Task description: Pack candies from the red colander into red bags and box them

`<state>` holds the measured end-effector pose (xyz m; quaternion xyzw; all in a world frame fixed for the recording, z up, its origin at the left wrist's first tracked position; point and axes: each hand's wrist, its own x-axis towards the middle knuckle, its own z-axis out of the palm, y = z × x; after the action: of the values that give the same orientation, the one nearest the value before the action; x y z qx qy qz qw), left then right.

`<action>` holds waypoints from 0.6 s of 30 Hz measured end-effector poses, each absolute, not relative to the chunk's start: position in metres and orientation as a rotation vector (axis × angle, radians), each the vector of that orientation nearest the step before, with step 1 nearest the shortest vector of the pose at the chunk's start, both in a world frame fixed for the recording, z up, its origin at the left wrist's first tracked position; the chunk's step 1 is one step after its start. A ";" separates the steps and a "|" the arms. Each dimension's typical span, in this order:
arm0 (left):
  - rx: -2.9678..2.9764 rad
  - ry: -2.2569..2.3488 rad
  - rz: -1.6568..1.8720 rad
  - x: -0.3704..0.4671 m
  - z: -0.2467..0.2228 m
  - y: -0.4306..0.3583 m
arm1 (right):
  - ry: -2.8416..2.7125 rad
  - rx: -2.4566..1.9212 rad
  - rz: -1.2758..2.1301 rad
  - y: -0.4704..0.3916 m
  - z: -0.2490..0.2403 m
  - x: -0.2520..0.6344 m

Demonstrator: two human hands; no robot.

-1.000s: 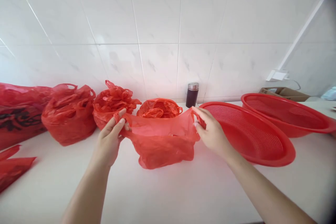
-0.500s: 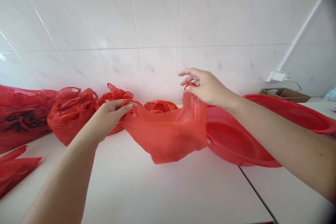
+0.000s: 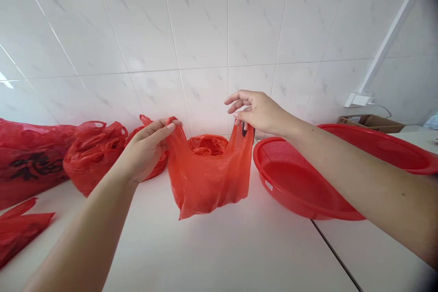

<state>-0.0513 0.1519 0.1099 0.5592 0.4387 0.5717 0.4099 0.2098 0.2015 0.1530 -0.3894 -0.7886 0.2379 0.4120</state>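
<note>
A red plastic bag (image 3: 210,182) hangs by its two handles between my hands, above the white table. My left hand (image 3: 147,143) pinches the left handle between thumb and fingers. The right handle is gripped by my right hand (image 3: 258,112), whose other fingers are loosely bent and pointing left. Behind the hanging bag stands a round red bundle of plastic bags (image 3: 208,143), partly covered by it. Another red bag (image 3: 157,166) shows behind my left hand.
Crumpled red bags (image 3: 96,155) and a large red bag with black writing (image 3: 34,159) stand on the left. A flat red bag (image 3: 23,228) lies nearer. On the right are a red mesh basket (image 3: 294,173), another red basket (image 3: 376,146) and a cardboard box (image 3: 371,123). A tiled wall (image 3: 205,32) rises behind.
The bag's left handle has come up with my left hand, and my right hand has shifted slightly left. The bag now hangs upright and more evenly between them.
</note>
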 end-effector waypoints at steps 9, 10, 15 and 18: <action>1.671 1.193 0.806 0.006 0.110 0.161 | -2.221 -0.523 0.914 0.175 0.158 0.157; 1.657 1.210 0.801 0.009 0.109 0.163 | -2.219 -0.519 0.878 0.176 0.154 0.154; 1.480 1.115 0.824 0.002 0.102 0.165 | -2.141 -0.679 0.707 0.199 0.120 0.171; 1.436 1.043 0.863 -0.004 0.096 0.164 | -2.151 -0.727 0.933 0.203 0.098 0.184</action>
<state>-0.0043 0.1638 0.0964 0.6070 0.4409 0.3650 0.5513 0.1835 0.2029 0.0977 -0.2786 -0.8252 0.3580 0.3365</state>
